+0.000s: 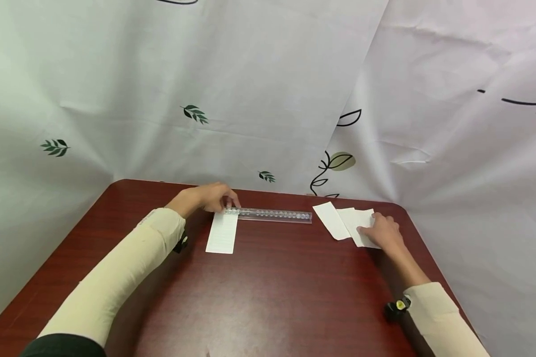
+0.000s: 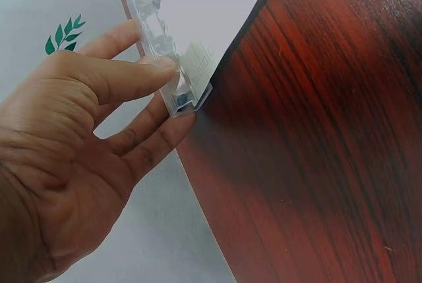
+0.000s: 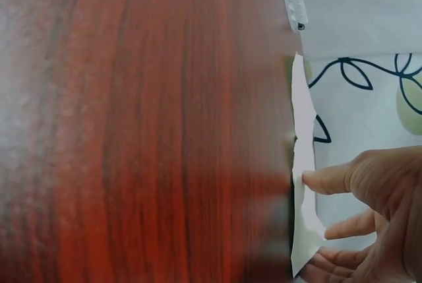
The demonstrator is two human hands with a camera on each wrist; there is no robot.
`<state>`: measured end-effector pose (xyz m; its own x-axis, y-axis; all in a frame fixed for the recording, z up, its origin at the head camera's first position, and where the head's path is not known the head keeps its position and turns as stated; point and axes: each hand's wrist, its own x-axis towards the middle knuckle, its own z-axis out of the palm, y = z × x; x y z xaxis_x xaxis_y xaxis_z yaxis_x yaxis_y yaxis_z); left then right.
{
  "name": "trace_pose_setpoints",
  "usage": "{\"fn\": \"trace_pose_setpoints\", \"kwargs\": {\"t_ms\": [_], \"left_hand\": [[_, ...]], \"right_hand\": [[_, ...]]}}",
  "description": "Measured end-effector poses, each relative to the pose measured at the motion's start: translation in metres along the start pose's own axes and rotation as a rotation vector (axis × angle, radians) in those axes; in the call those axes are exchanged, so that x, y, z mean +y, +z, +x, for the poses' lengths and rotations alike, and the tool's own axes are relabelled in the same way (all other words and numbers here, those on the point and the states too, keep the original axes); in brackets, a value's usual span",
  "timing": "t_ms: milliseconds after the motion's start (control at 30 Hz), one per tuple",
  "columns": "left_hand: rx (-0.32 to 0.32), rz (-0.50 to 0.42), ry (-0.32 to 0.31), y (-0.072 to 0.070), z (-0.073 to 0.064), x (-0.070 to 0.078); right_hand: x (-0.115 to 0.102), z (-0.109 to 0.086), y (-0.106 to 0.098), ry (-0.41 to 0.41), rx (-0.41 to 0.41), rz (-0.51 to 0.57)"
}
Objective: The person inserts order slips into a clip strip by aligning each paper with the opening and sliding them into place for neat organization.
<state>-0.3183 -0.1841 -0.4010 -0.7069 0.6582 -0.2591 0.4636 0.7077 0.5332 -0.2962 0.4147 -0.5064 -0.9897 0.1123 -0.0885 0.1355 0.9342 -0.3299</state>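
A clear plastic strip [image 1: 274, 214] with a row of round bumps lies near the table's far edge. My left hand [image 1: 215, 197] grips its left end, thumb [image 2: 142, 78] on the bumpy face and fingertips under the end. A white paper slip [image 1: 222, 235] with faint lines has its top end at the strip and extends toward me. At the right, several white paper slips [image 1: 332, 220] lie fanned and overlapping. My right hand [image 1: 385, 233] touches the rightmost slip, thumb [image 3: 330, 179] on its face and the other fingers spread along its far side.
The dark red wooden table [image 1: 268, 292] ends close behind the strip and slips. A white cloth [image 1: 250, 99] printed with leaves hangs behind it and along the sides. A black wrist device [image 1: 396, 306] sits at my right cuff.
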Motion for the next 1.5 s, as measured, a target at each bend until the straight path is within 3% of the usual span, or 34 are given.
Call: {"fn": "trace_pose_setpoints", "kwargs": {"t_ms": [333, 633, 767, 933, 1033, 1133, 1500], "left_hand": [[0.003, 0.008, 0.012, 0.0, -0.001, 0.001], [0.018, 0.037, 0.028, 0.0, -0.003, 0.004], [0.018, 0.026, 0.019, 0.0, -0.004, 0.004], [0.016, 0.02, 0.015, 0.001, -0.002, 0.003], [0.015, 0.022, 0.013, 0.001, -0.002, 0.004], [0.016, 0.029, 0.015, 0.001, -0.003, 0.006], [0.014, 0.022, 0.021, 0.0, -0.004, 0.006]], "right_hand": [[-0.011, -0.007, -0.017, 0.0, 0.046, 0.128], [0.012, 0.009, -0.007, 0.033, 0.082, 0.199], [0.005, 0.003, -0.015, 0.084, 0.097, 0.231], [-0.039, -0.043, -0.052, 0.1, 0.024, 0.319], [-0.052, -0.061, -0.066, 0.11, -0.035, 0.393], [-0.045, -0.06, -0.069, 0.117, -0.075, 0.436], [-0.028, -0.053, -0.078, 0.148, -0.259, 0.756]]}}
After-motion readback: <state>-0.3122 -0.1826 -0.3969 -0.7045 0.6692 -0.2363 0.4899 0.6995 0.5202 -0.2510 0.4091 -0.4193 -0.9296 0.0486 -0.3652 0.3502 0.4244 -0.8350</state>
